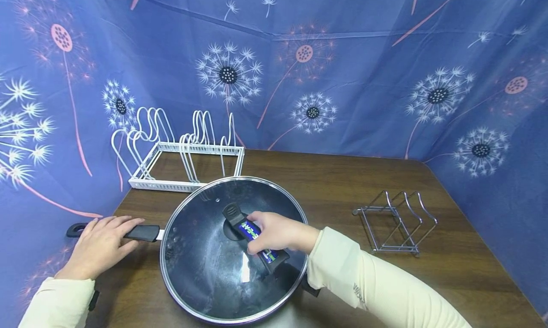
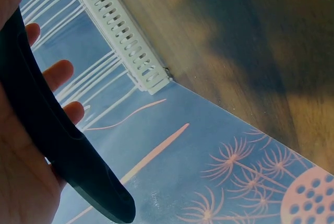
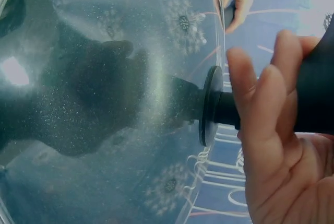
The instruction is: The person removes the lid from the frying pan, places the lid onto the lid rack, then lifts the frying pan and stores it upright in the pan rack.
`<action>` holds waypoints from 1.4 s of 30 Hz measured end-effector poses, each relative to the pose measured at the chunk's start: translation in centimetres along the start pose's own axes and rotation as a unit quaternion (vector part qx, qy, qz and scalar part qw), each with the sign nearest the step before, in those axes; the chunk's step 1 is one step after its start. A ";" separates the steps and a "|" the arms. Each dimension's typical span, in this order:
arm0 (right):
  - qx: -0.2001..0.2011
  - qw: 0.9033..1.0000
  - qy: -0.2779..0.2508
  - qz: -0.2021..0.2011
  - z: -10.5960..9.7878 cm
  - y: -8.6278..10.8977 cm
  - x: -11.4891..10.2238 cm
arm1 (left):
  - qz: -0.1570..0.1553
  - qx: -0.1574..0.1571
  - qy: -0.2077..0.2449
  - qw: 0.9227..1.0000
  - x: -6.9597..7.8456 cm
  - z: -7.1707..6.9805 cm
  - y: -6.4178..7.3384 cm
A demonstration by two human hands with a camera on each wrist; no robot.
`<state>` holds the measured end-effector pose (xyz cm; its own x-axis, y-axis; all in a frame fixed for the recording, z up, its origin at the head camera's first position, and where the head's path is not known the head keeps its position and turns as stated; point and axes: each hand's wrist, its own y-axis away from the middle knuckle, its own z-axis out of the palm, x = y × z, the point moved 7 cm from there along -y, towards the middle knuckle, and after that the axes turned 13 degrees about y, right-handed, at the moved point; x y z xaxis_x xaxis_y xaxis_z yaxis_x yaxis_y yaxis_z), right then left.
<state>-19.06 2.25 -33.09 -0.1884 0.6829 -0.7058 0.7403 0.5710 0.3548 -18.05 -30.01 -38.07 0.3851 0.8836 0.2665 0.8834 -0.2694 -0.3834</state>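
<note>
A large frying pan with a long black handle (image 1: 144, 233) stands at the table's front, covered by a glass lid (image 1: 201, 275) with a metal rim. My left hand (image 1: 100, 245) holds the pan handle, which crosses the palm in the left wrist view, with fingertips (image 2: 60, 73) showing past it. On top of the lid, my right hand (image 1: 274, 232) grips the long black lid handle (image 1: 234, 215), which bears a blue label. From the right wrist view, the fingers curl beside the handle's stem (image 3: 226, 110), above a round black disc. The pan's inside is dark beneath the glass.
A white wire rack (image 1: 160, 185) with upright loops stands behind the pan on the left. To the right is a small chrome rack (image 1: 394, 247). Blue dandelion-print cloth (image 1: 364, 81) hangs around the brown wooden table (image 1: 342, 176).
</note>
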 end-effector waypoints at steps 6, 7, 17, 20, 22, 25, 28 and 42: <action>-0.039 0.996 -0.082 0.009 0.3 -0.1 0.6 | -0.005 0.001 0.001 1.000 0.0 0.0 0.1; -0.043 0.994 -0.104 0.011 0.4 -0.1 0.6 | -0.004 0.003 0.001 1.000 0.0 0.0 0.1; -0.028 0.980 -0.194 0.017 1.1 0.7 1.5 | 0.006 0.022 -0.007 1.000 0.1 0.1 0.3; -0.070 0.963 -0.262 0.010 1.9 0.6 1.7 | 0.012 0.029 -0.011 0.999 0.1 0.1 0.5; -0.104 0.945 -0.309 0.010 2.5 0.6 1.9 | 0.015 0.033 -0.012 0.999 0.2 0.1 0.5; -0.135 0.929 -0.344 0.010 3.0 0.6 2.1 | 0.013 0.034 -0.015 0.999 0.3 0.2 0.4; -0.130 0.932 -0.337 0.001 2.8 0.5 2.1 | 0.010 0.036 -0.017 0.999 0.2 0.2 0.4; -0.038 0.971 -0.233 -0.020 1.7 0.0 1.6 | 0.022 0.050 -0.023 0.998 0.3 -0.1 0.1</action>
<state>-18.30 2.53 -35.24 0.1099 0.3884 -0.9149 0.6855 0.6369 0.3527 -17.82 -29.85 -38.00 0.4086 0.8888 0.2077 0.8336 -0.2706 -0.4816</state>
